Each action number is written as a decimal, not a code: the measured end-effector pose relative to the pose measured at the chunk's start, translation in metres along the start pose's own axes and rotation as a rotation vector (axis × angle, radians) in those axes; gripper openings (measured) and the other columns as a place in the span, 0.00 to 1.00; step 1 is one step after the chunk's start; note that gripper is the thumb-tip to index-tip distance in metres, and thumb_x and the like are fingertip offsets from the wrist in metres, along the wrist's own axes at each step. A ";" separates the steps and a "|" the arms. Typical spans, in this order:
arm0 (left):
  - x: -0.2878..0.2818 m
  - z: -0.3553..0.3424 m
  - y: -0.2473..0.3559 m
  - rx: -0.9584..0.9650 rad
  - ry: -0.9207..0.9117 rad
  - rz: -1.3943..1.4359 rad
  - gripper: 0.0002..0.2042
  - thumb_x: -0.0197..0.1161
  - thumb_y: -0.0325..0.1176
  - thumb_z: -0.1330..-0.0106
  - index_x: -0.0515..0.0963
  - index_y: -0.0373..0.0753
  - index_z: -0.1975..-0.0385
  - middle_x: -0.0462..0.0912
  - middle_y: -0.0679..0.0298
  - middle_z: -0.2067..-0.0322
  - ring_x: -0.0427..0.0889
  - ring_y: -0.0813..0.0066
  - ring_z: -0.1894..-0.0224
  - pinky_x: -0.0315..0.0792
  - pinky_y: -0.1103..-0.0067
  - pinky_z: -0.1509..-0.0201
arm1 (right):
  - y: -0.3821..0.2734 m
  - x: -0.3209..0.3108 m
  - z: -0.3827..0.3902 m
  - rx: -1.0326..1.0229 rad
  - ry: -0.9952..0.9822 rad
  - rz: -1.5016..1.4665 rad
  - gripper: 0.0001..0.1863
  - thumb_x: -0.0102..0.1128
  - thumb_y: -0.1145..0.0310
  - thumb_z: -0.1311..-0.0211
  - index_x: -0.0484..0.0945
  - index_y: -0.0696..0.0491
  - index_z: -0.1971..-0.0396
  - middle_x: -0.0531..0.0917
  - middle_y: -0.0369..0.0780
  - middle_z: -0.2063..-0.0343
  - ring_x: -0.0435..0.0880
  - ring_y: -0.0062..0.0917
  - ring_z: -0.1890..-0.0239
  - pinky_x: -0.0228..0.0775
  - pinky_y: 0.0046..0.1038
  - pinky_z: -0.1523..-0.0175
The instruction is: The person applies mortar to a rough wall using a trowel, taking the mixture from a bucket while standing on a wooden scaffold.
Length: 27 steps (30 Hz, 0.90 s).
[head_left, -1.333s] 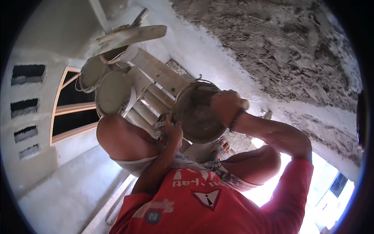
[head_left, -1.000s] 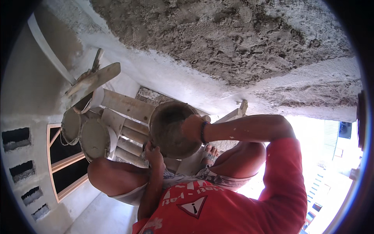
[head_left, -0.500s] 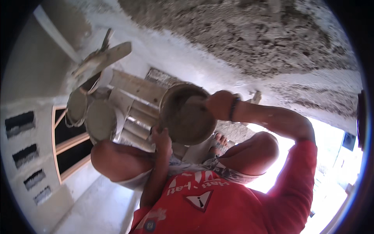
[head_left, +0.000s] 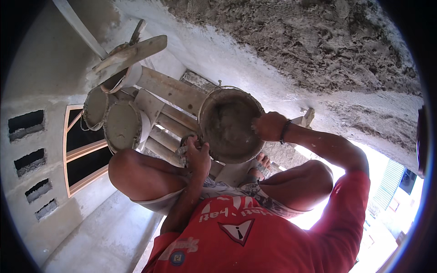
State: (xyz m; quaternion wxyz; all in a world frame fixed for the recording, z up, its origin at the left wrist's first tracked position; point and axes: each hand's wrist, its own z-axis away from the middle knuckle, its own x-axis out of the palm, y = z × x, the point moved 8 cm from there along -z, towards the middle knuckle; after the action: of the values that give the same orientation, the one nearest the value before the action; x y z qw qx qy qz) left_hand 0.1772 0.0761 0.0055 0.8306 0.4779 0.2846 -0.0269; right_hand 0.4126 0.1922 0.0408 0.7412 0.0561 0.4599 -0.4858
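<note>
A round bucket (head_left: pixel 230 129) with a mortar-caked rim and wet grey mortar inside stands between my knees. My right hand (head_left: pixel 269 127) is closed in a fist at its right rim, knuckles up. Whatever the fist holds is hidden by the hand and the mortar. My left hand (head_left: pixel 198 157) is just off the lower left of the rim, with fingers curled and thumb raised. I cannot make out what is in its grip, or whether it touches the bucket.
Under the bucket lie wooden planks (head_left: pixel 170 98) with gaps between them. Further left stand a mortar-filled bucket (head_left: pixel 122 127) and another bucket (head_left: pixel 94 109) beside it. A rough plastered wall (head_left: pixel 318 50) rises ahead. To the left are a wooden window frame (head_left: pixel 86 151) and block openings.
The right fist has shifted lower along the bucket's right rim. A pale streak beside it inside the bucket no longer shows. My view has tilted a little; the left hand stays near the rim.
</note>
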 end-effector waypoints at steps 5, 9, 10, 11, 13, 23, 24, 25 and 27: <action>0.005 0.005 -0.012 -0.034 -0.025 0.194 0.20 0.61 0.25 0.42 0.66 0.30 0.50 0.76 0.51 0.58 0.78 0.64 0.58 0.72 0.70 0.54 | -0.006 0.022 -0.002 -0.106 0.114 -0.092 0.11 0.55 0.59 0.44 0.80 0.50 0.68 0.83 0.46 0.76 0.84 0.43 0.68 0.78 0.43 0.62; 0.000 0.003 -0.016 -0.022 0.003 0.177 0.21 0.62 0.25 0.42 0.66 0.31 0.49 0.75 0.52 0.58 0.78 0.63 0.57 0.71 0.70 0.53 | 0.015 0.015 0.027 -0.141 0.193 -0.059 0.17 0.55 0.51 0.41 0.76 0.47 0.59 0.83 0.43 0.75 0.84 0.41 0.71 0.77 0.43 0.65; -0.001 0.002 -0.012 -0.026 0.001 0.154 0.21 0.62 0.25 0.42 0.66 0.31 0.49 0.75 0.51 0.57 0.77 0.63 0.56 0.71 0.69 0.52 | 0.025 0.021 0.030 -0.102 0.186 -0.015 0.19 0.55 0.49 0.40 0.75 0.46 0.57 0.83 0.43 0.74 0.84 0.41 0.71 0.77 0.42 0.65; 0.003 0.002 -0.006 -0.025 -0.016 0.134 0.21 0.62 0.25 0.41 0.65 0.31 0.48 0.74 0.51 0.56 0.77 0.62 0.54 0.70 0.69 0.50 | 0.042 0.041 0.029 -0.106 0.197 0.012 0.22 0.54 0.48 0.39 0.71 0.43 0.50 0.83 0.43 0.73 0.84 0.40 0.72 0.77 0.42 0.66; 0.002 -0.001 -0.021 -0.083 -0.007 0.026 0.23 0.61 0.25 0.41 0.64 0.30 0.46 0.72 0.48 0.53 0.74 0.58 0.50 0.67 0.68 0.45 | 0.040 0.039 0.032 -0.087 0.209 0.045 0.23 0.54 0.47 0.39 0.72 0.43 0.49 0.83 0.43 0.74 0.84 0.39 0.72 0.77 0.42 0.66; 0.008 0.001 -0.042 -0.152 0.010 -0.002 0.35 0.61 0.26 0.49 0.57 0.25 0.39 0.65 0.41 0.42 0.65 0.49 0.38 0.58 0.65 0.33 | 0.034 0.047 0.026 -0.086 0.193 -0.020 0.23 0.50 0.43 0.39 0.76 0.46 0.55 0.82 0.48 0.75 0.83 0.44 0.70 0.75 0.46 0.65; 0.010 0.004 -0.048 -0.165 0.012 -0.006 0.35 0.61 0.26 0.49 0.57 0.25 0.39 0.64 0.41 0.41 0.65 0.49 0.38 0.58 0.65 0.33 | 0.031 0.041 0.025 -0.046 0.126 -0.051 0.25 0.51 0.42 0.39 0.75 0.46 0.54 0.82 0.48 0.75 0.83 0.45 0.69 0.74 0.46 0.65; 0.013 0.004 -0.058 -0.164 0.018 -0.039 0.36 0.62 0.26 0.49 0.56 0.26 0.38 0.64 0.41 0.41 0.65 0.48 0.38 0.58 0.65 0.33 | 0.036 0.046 0.024 -0.021 0.075 -0.069 0.25 0.52 0.41 0.40 0.75 0.46 0.54 0.82 0.49 0.74 0.83 0.46 0.67 0.75 0.47 0.63; 0.020 0.004 -0.069 -0.175 0.004 -0.107 0.37 0.62 0.27 0.48 0.55 0.27 0.37 0.63 0.41 0.40 0.66 0.46 0.39 0.58 0.63 0.32 | 0.043 0.038 0.034 -0.030 0.131 -0.163 0.24 0.53 0.43 0.41 0.76 0.45 0.54 0.83 0.51 0.71 0.82 0.48 0.65 0.75 0.47 0.59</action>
State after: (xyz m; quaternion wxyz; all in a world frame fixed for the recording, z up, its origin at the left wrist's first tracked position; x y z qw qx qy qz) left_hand 0.1733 0.0401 -0.0567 0.8659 0.3879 0.3127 -0.0451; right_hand 0.4714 0.1709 0.0164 0.6681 0.0389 0.5179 -0.5328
